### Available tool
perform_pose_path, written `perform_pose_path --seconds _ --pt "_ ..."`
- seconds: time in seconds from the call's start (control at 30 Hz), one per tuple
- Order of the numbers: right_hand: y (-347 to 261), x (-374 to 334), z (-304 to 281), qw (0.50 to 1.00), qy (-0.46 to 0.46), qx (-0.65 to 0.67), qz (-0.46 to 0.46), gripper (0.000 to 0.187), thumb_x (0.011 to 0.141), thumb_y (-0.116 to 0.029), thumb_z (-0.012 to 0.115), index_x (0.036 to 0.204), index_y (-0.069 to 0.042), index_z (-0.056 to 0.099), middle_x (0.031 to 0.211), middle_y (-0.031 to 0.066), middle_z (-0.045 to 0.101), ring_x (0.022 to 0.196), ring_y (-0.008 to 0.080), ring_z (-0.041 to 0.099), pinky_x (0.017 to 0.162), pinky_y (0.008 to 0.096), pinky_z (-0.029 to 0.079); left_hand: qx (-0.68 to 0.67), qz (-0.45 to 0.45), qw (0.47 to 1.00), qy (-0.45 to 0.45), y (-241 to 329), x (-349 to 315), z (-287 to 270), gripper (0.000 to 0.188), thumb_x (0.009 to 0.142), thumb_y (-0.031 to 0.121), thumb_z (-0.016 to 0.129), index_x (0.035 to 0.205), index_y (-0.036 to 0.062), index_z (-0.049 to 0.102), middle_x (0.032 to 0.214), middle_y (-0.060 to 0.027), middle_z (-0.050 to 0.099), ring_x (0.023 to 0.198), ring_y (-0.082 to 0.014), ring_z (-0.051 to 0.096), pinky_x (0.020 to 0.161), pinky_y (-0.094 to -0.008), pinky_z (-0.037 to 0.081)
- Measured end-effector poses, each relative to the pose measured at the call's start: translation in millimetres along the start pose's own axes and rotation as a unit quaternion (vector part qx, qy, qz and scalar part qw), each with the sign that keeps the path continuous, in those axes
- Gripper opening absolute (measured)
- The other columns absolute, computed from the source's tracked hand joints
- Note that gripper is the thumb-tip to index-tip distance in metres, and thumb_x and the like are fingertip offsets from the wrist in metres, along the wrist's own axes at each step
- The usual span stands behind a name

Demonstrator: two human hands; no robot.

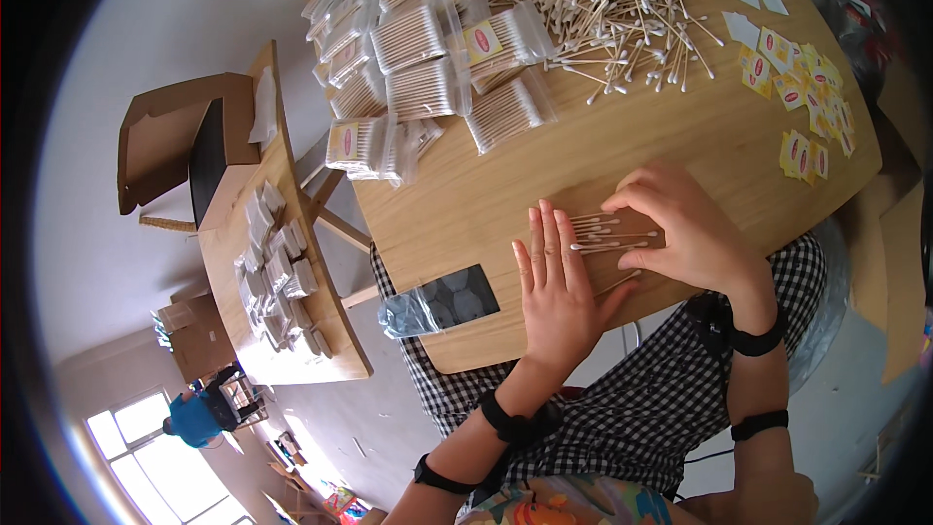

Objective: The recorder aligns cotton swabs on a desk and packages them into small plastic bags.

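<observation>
My left hand (557, 282) lies flat on the round wooden table (680, 146), fingers together, its edge against a small bunch of wooden cotton swabs (604, 233). My right hand (680, 228) curls over the same bunch from the right, fingertips touching the swabs. The swabs lie side by side, white tips pointing left. A large loose heap of cotton swabs (603, 10) spreads over the far part of the table.
Clear bags packed with swabs (428, 68) are stacked at the table's far left. Yellow labels (807, 97) lie scattered at the right. A phone (460, 297) and an empty clear bag (403, 316) sit at the near-left edge. Another table (272, 262) with filled bags stands to the left.
</observation>
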State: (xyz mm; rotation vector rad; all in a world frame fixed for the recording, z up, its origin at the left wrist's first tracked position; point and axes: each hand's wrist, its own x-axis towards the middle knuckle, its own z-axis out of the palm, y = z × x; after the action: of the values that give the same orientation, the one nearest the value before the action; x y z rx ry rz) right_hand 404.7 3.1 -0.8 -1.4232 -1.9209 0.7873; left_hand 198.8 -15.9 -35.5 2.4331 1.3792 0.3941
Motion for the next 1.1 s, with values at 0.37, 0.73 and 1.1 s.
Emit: perform_pose_path --seconds 0.37,0.73,1.1 --pt "-4 5 9 1.0 0.015 -0.021 0.005 0.026 0.073 0.001 0.076 0.092 -0.006 0.06 0.093 0.0065 0.059 0.095 0.0286 0.058 0.083 0.0412 0.048 -0.013 0.006 1.0 -0.011 -19 1 -22 0.128 0.071 0.047 0.087 0.157 -0.0078 0.011 0.164 -0.0308 0.015 0.154 -0.0439 0.013 0.121 -0.0629 0.013" --pt "6 -1 3 0.999 0.022 -0.006 0.031 0.011 0.082 0.0 0.066 0.083 -0.003 0.056 0.077 0.011 0.058 0.078 0.0322 0.058 0.071 0.0419 0.047 0.055 0.031 0.997 -0.048 11 9 5 0.114 0.083 0.068 0.064 0.151 -0.0151 0.026 0.161 -0.0323 0.023 0.153 -0.0435 0.019 0.122 -0.057 0.017" --pt "23 -7 -16 0.99 0.069 0.068 0.102 0.005 0.087 0.003 0.063 0.089 -0.001 0.059 0.08 0.0109 0.06 0.072 0.0275 0.06 0.066 0.0364 0.048 0.038 0.039 0.998 -0.023 4 16 5 0.114 0.084 0.062 0.067 0.153 -0.0146 0.02 0.161 -0.0317 0.024 0.153 -0.0421 0.022 0.123 -0.0556 0.017"
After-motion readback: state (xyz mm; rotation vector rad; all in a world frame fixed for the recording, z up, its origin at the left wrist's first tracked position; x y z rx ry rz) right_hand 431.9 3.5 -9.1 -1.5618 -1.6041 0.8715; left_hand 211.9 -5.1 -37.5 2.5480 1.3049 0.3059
